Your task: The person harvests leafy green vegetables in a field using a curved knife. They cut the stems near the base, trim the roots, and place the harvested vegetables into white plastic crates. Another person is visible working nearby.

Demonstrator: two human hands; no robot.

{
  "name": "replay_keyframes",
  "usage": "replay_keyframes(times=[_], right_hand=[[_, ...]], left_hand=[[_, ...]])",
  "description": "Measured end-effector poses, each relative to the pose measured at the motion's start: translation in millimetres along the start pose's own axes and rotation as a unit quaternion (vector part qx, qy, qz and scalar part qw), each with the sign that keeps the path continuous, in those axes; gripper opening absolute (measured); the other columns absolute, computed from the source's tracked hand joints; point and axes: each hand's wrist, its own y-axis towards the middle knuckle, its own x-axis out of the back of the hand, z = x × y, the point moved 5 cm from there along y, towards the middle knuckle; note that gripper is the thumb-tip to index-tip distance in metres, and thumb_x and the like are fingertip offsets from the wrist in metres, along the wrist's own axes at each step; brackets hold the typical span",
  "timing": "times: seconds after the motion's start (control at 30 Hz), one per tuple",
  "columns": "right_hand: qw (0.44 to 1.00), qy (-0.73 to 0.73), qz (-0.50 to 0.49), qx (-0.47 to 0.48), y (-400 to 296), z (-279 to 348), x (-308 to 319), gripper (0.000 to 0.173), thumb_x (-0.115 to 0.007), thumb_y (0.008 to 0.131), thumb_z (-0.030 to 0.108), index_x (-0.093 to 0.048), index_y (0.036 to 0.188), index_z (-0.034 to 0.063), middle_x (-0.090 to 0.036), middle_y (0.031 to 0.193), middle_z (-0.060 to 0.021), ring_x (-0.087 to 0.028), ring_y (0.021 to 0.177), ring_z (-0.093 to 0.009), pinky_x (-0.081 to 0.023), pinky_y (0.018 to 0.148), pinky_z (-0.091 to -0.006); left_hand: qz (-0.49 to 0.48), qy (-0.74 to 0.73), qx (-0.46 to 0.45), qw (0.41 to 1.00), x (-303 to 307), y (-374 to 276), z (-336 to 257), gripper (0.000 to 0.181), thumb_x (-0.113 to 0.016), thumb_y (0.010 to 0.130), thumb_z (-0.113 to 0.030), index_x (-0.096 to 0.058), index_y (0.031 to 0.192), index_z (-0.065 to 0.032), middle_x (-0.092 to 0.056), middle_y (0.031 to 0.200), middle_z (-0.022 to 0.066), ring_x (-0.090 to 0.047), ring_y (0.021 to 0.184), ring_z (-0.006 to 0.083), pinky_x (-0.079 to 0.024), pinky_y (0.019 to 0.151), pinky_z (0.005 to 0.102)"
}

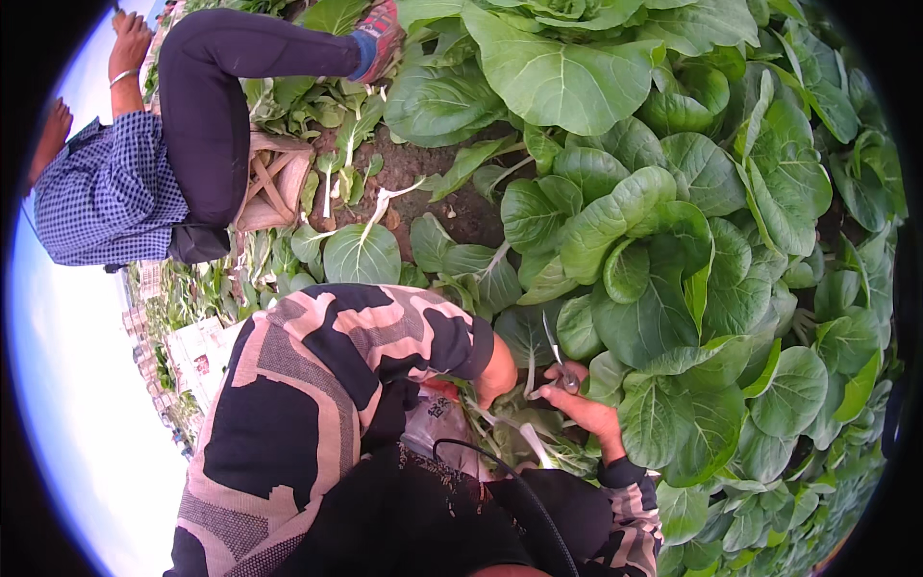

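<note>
My right hand (588, 415) grips a small knife (570, 379). Its narrow blade points away from me, over the dark leaves of a leafy green plant. A pale leaf stalk (532, 386) lies by the thumb of that hand. My left hand (497, 371) is bent down among leaves and pale stalks, its fingers partly hidden, so its hold cannot be made out. Below both hands lies a cut white stalk (535, 443) with leaves around it. Next to my left wrist is a translucent plastic bag (433, 418) bearing writing.
Large leafy green plants (649, 267) stand close together ahead and to the right. Loose leaves (362, 252) lie on bare soil (461, 205). A co-worker (209, 108) sits at left on a low wooden stool (277, 180). A black cable (515, 479) hangs before my chest.
</note>
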Motion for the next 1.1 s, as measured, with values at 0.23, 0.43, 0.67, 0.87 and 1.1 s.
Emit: replay_keyframes(times=[0.23,0.43,0.67,0.87,1.1], right_hand=[[0.990,-0.138,0.015,0.008,-42.5,78.2,-21.7,0.026,-0.074,0.076,0.011,-0.059,0.095,0.0008,-0.054,0.073,0.0031,-0.048,0.068,-0.006,-0.043,0.062,-0.0218],[0.963,-0.262,-0.053,0.041,-81.7,145.9,-53.1,0.028,-0.076,0.074,0.014,-0.059,0.092,0.0000,-0.049,0.063,0.0035,-0.043,0.059,-0.005,-0.038,0.055,-0.0212],[0.945,-0.311,-0.072,0.073,-106.4,151.5,-125.8,0.027,-0.073,0.076,0.015,-0.058,0.092,-0.0008,-0.049,0.064,0.0043,-0.041,0.058,-0.005,-0.036,0.054,-0.0201],[0.940,-0.319,-0.105,0.061,-130.6,133.3,-164.6,0.031,-0.074,0.077,0.019,-0.058,0.095,-0.0010,-0.051,0.066,0.0031,-0.043,0.058,-0.005,-0.038,0.053,-0.0197],[0.968,-0.182,-0.162,0.055,-183.9,123.3,-163.6,0.039,-0.076,0.075,0.026,-0.057,0.097,-0.0002,-0.055,0.064,0.0001,-0.052,0.052,-0.006,-0.038,0.046,-0.0179]], left_hand=[[-0.717,-0.335,0.170,0.587,-77.5,-270.3,53.7,0.049,-0.057,0.085,-0.013,-0.044,0.132,-0.0089,-0.056,0.115,0.0154,-0.056,0.104,0.0200,-0.046,0.088,0.0323],[-0.608,-0.098,0.756,0.223,-425.5,-357.1,11.3,0.077,-0.069,0.072,-0.023,-0.032,0.139,-0.0130,-0.038,0.138,0.0130,-0.034,0.129,0.0313,-0.031,0.103,0.0474],[-0.617,-0.464,0.636,-0.009,-672.9,-213.7,-3.4,0.050,-0.059,0.079,-0.028,-0.049,0.121,-0.0028,-0.057,0.115,0.0159,-0.054,0.103,0.0302,-0.042,0.088,0.0386],[-0.851,-0.441,0.284,-0.032,-629.9,-173.5,43.8,0.024,-0.058,0.086,-0.015,-0.052,0.107,-0.0055,-0.060,0.092,0.0068,-0.058,0.084,0.0186,-0.046,0.071,0.0345],[-0.721,-0.679,0.036,-0.134,-627.4,-166.7,69.5,0.010,-0.054,0.087,-0.018,-0.050,0.081,-0.0119,-0.052,0.065,0.0013,-0.051,0.054,0.0155,-0.046,0.051,0.0307]])
